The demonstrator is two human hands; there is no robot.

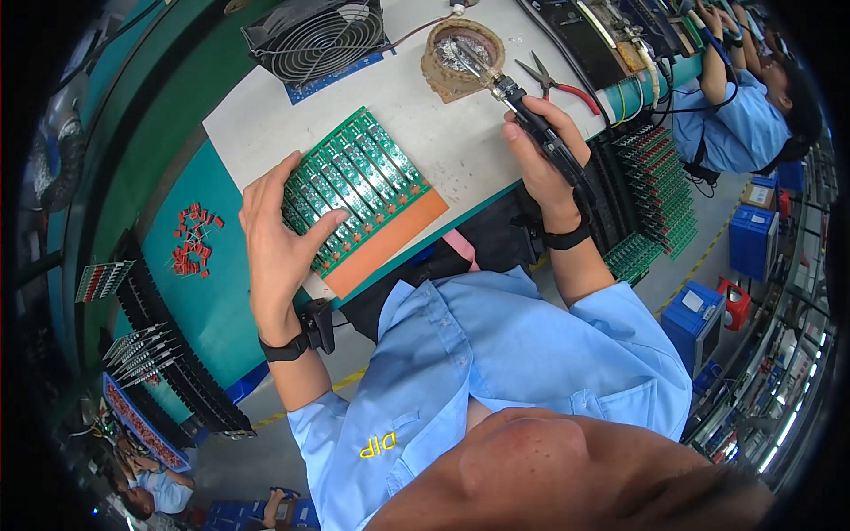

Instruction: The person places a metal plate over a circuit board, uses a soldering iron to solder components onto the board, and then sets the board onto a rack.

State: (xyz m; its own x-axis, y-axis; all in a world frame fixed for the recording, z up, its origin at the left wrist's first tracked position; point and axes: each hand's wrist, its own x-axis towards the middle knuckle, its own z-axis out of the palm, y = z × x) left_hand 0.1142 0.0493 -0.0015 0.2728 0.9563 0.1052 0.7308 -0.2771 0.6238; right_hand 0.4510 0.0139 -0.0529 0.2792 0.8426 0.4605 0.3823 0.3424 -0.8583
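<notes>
A green circuit board panel (359,173), made of several long narrow strips, lies tilted on the white work sheet. My left hand (276,232) grips its left side, with the thumb on top near the lower edge and the other fingers round the far edge. An orange-brown flat sheet (390,250) shows along the panel's near edge. My right hand (551,164) is closed round the black handle of a soldering iron (511,92). The iron points up and left, its metal tip over or inside a round brown pot (430,64) with silvery bits in it.
Pliers (567,87) with red handles lie right of the pot. A black fan (323,42) stands at the back. Red components (190,243) are heaped on the green mat at left. Board racks (655,195) flank the bench on both sides. A co-worker (730,119) is at right.
</notes>
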